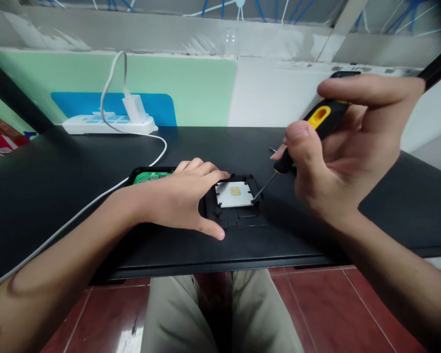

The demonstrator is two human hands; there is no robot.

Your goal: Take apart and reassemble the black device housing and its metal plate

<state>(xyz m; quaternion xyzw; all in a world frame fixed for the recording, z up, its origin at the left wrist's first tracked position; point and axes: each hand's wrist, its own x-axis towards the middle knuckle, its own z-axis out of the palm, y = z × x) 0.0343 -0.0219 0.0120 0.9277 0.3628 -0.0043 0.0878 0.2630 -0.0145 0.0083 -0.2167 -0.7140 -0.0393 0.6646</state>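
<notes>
My right hand grips a black and yellow screwdriver, its shaft slanting down to the left. The screwdriver's tip meets the right edge of a white rectangular plate with a small beige square on it. That plate sits within a black plastic housing lying on the table. My left hand is spread over the housing's left part, thumb and fingers apart, steadying it from above. Beyond the left wrist, a green circuit board shows in a black frame, partly hidden by the hand.
A white power strip with a plugged-in charger stands at the back left. Its white cable runs across the table under my left forearm's side. A red and brown packet lies at the far left.
</notes>
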